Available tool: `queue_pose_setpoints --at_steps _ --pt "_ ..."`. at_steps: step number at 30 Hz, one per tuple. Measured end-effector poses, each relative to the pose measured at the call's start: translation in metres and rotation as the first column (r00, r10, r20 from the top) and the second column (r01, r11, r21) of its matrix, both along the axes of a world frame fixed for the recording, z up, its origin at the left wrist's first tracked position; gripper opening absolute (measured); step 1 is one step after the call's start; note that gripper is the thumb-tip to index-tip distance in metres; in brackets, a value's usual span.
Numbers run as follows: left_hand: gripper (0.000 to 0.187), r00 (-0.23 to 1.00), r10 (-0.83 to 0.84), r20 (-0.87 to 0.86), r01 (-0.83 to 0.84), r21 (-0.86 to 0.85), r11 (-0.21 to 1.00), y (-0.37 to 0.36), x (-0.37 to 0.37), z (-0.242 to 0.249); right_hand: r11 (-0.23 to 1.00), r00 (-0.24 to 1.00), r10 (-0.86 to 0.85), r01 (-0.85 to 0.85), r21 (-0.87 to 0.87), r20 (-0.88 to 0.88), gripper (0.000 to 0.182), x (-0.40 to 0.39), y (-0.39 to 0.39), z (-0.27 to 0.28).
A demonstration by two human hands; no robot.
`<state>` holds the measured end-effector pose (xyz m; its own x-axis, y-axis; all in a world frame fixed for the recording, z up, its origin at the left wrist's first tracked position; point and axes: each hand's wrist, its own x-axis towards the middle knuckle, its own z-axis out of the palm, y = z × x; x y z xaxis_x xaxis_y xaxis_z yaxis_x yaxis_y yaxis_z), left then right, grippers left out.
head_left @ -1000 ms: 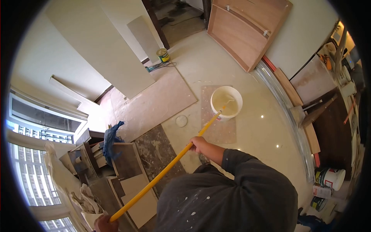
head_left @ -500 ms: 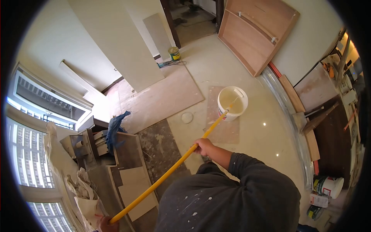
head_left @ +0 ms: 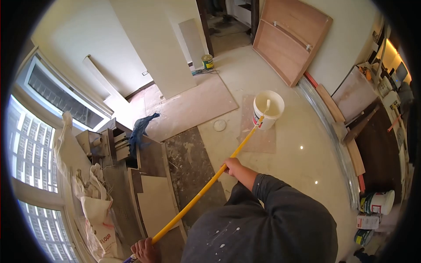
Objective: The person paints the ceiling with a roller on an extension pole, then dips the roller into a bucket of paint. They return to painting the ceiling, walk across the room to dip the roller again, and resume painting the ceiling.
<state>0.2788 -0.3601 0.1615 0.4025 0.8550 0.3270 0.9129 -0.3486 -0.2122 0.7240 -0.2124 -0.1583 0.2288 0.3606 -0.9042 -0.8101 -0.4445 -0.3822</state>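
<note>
The pole (head_left: pixel 202 191) slants ahead of you, its roller (head_left: pixel 268 105) within the mouth of the bucket (head_left: pixel 269 123). Your right grip (head_left: pixel 233 166) is wrapped round the pole's middle, your left grip (head_left: pixel 145 250) round it near the purple part. The bucket stands on a board (head_left: pixel 258 143) on the floor (head_left: pixel 309 125); a disc (head_left: pixel 219 125) lies near.
</note>
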Motion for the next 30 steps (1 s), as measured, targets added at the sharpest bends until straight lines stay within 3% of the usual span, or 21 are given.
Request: queue_pose_setpoints --at_steps 3,9,13,18,21,23,24,27,30 --pt "0.016 0.999 0.017 0.031 -0.018 0.009 1.0 -0.018 -0.013 0.004 0.99 0.998 0.052 -0.048 0.136 -0.025 0.013 -0.009 -0.021 -0.005" --pt "0.014 1.0 0.01 0.028 -0.01 0.016 1.0 -0.028 -0.018 0.002 0.999 0.999 0.039 -0.039 0.037 -0.004 0.015 -0.007 -0.028 -0.018" --pt "0.014 0.994 0.022 0.102 0.003 -0.234 0.972 -0.028 -0.027 -0.011 0.991 0.991 0.126 -0.128 0.047 0.048 0.018 0.001 -0.033 -0.029" --pt "0.018 0.984 0.129 0.121 -0.044 -0.542 0.839 -0.023 -0.013 -0.011 0.995 0.984 0.094 -0.096 0.003 0.149 0.024 0.002 -0.025 -0.028" --pt "0.023 0.987 0.155 0.037 -0.083 -0.713 0.696 -0.013 -0.015 -0.022 0.99 0.985 0.143 -0.143 -0.003 0.098 0.016 0.008 -0.024 -0.023" --pt "0.025 0.955 0.281 0.1 -0.092 -0.797 0.596 -0.012 -0.005 -0.018 0.974 0.97 0.226 -0.225 -0.02 0.091 0.017 0.012 -0.022 -0.028" --pt "0.026 0.93 0.345 0.125 -0.09 -0.834 0.544 -0.011 0.0 -0.015 0.964 0.96 0.267 -0.266 -0.027 0.087 0.017 0.014 -0.021 -0.034" --pt "0.028 0.932 0.324 0.16 -0.006 -0.89 0.457 -0.004 -0.006 -0.03 0.963 0.962 0.251 -0.237 -0.128 0.105 0.017 0.011 -0.016 -0.053" --pt "0.031 0.917 0.374 0.139 -0.048 -0.892 0.449 -0.005 -0.007 -0.037 0.98 0.966 0.195 -0.183 -0.082 0.172 0.019 0.007 -0.021 -0.071"
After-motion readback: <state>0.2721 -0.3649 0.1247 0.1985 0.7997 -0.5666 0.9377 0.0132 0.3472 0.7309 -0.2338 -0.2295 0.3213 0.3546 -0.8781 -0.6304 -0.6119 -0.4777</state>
